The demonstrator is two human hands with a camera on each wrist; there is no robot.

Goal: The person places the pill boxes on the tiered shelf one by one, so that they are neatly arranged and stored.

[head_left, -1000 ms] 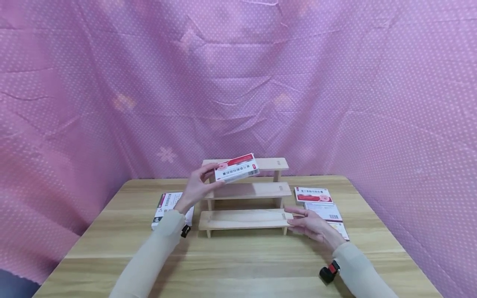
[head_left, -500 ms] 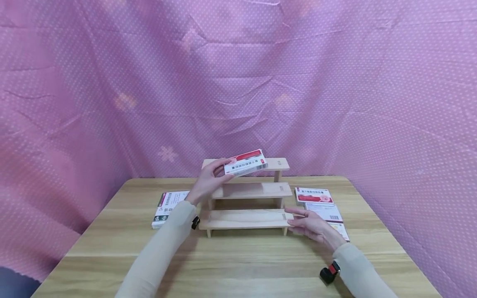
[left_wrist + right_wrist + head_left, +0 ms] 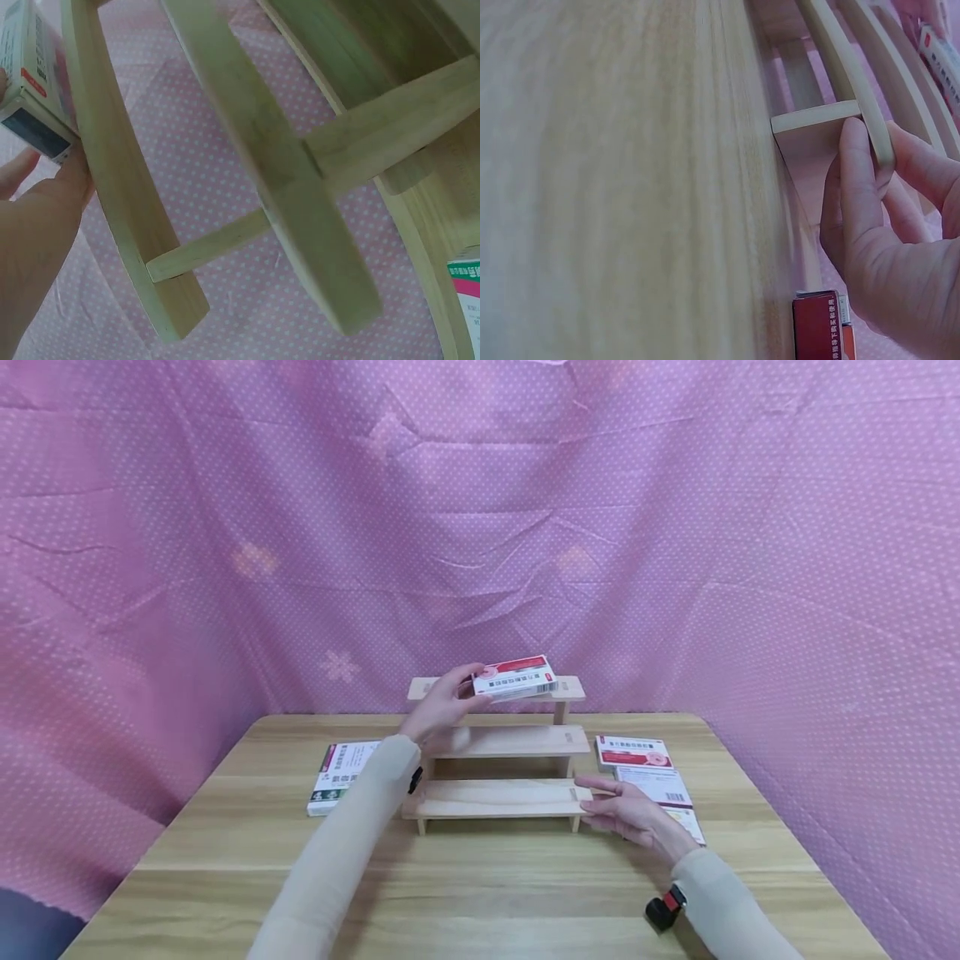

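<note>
My left hand (image 3: 441,703) grips a white and red medicine box (image 3: 516,678) by its left end, over the top step of a three-step wooden rack (image 3: 495,798). In the left wrist view the medicine box (image 3: 36,82) is close beside the top plank; whether it touches the wood I cannot tell. My right hand (image 3: 636,818) pinches the right end of the rack's lowest step. The right wrist view has the fingers of that hand (image 3: 900,262) on both sides of the plank (image 3: 866,97), near its leg.
Several medicine boxes (image 3: 651,783) lie in an overlapping group right of the rack. Left of it, a white box with green and purple bands (image 3: 347,766) lies partly behind the left sleeve. A wooden table (image 3: 480,893) carries everything, and a pink dotted cloth (image 3: 480,527) hangs behind.
My left hand has carried the medicine box rightward and slightly up, to over the top step. The right hand has stayed on the lowest step.
</note>
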